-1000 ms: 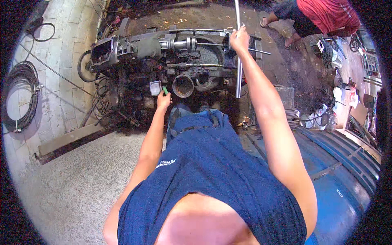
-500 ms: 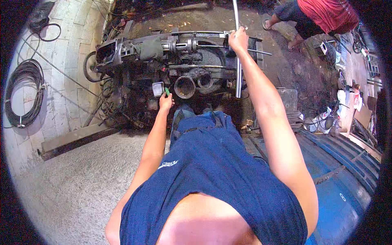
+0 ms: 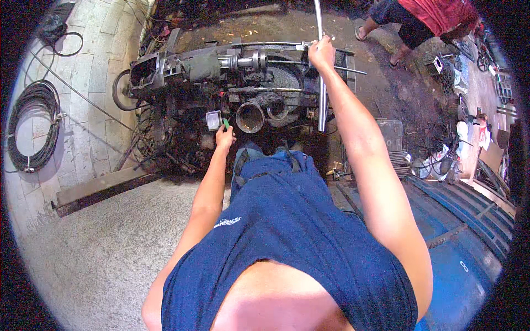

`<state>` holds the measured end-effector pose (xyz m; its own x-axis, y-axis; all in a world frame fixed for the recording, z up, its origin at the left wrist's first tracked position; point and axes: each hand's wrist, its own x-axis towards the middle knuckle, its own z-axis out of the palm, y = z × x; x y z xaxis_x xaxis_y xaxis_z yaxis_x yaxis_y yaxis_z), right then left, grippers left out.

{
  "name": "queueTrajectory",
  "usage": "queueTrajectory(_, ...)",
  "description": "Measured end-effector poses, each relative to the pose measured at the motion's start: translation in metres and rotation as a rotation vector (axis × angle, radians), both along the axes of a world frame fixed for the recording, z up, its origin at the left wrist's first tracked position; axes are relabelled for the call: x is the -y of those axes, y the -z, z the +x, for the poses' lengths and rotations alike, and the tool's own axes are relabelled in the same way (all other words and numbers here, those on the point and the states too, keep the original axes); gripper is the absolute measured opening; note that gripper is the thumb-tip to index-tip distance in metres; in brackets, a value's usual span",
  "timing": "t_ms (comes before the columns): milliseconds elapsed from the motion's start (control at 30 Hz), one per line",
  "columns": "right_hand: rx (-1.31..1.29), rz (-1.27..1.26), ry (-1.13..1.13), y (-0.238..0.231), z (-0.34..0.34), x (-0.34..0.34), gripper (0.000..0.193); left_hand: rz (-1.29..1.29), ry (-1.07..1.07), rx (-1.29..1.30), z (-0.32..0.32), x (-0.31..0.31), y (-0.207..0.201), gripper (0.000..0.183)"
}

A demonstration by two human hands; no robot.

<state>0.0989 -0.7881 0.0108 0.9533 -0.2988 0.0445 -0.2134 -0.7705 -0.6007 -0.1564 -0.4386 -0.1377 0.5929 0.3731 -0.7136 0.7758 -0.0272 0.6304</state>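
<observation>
My left hand (image 3: 225, 136) is closed around a small green handle (image 3: 226, 124), just beside a pale square box or cup (image 3: 213, 120) at the near side of a dark, greasy machine (image 3: 265, 60). Whether the green handle is joined to that box, I cannot tell. Farther out and to the right, my right hand (image 3: 322, 54) wraps over a long bright metal bar (image 3: 322, 107). This bar runs from the top edge down across the machine's right end. A round, rusty pipe-like opening (image 3: 250, 117) faces me between the two hands.
A person in a red shirt (image 3: 441, 14) is at the far right. Coiled black cable (image 3: 34, 127) hangs by the pale wall at left. Blue ribbed metal (image 3: 447, 243) lies at lower right, with loose scrap (image 3: 439, 163) beyond it. A wheel (image 3: 124, 89) stands at the machine's left end.
The person in red has shifted slightly at the upper right. Both my hands keep their places and their grips.
</observation>
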Motion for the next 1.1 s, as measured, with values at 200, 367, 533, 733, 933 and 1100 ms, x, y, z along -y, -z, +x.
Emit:
queueTrajectory(200,-0.004,-0.026,0.006,-0.0012,0.0003,-0.0038,0.034,0.006,0.001,0.001,0.0009,0.0002,0.0002,0.049)
queueTrajectory(367,-0.054,0.004,0.023,-0.0058,-0.0011,-0.0058,0.035,-0.030,-0.017,0.007,-0.0002,0.0008,-0.0023,0.042)
queueTrajectory(533,-0.075,0.004,0.005,-0.0073,-0.0008,-0.0037,0.036,-0.009,-0.039,0.042,-0.0017,0.0048,-0.0042,0.041)
queueTrajectory(733,-0.059,0.004,0.007,-0.0034,0.0015,-0.0032,0.036,-0.024,-0.060,0.015,-0.0016,0.0036,0.0009,0.048)
queueTrajectory(933,-0.039,0.030,-0.004,-0.0023,0.0015,-0.0054,0.035,-0.011,-0.045,0.033,-0.0027,0.0039,0.0014,0.047)
queueTrajectory(1100,-0.031,0.019,0.002,-0.0016,0.0010,-0.0051,0.035,-0.033,-0.074,0.049,-0.0038,0.0055,-0.0014,0.044)
